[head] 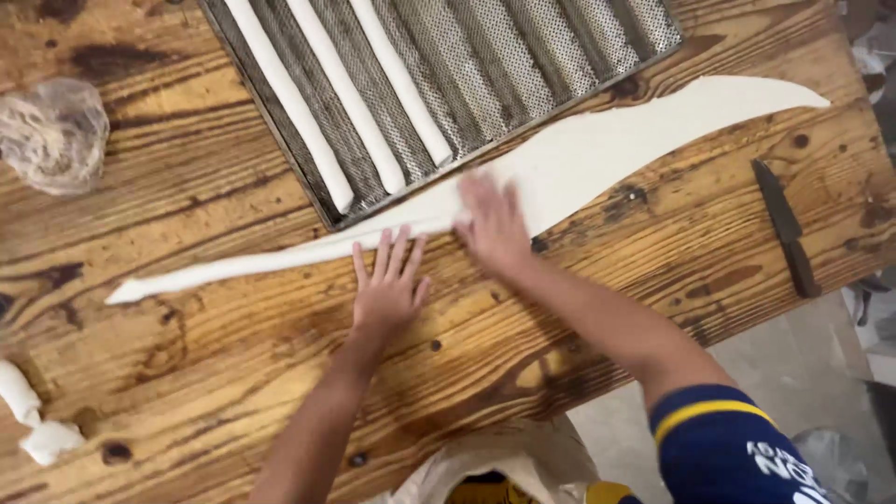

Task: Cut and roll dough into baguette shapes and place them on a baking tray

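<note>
Both palms flat, fingers spread: left hand (390, 285) and right hand (493, 224) press dough strip (579, 159) on surface (233, 187), no grip closed; tray (280, 140) adjacent, within reach.

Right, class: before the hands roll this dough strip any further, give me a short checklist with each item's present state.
1. Left hand flat on the dough strip: ok.
2. Right hand on the strip: ok, though blurred.
3. Free channels in the perforated tray: ok, only three dough ropes loaded.
4. Knife apart from the hands: ok.
5. Strip evenly rolled: not ok, right end wide and flat.
6. Table floured: cannot tell.
</note>
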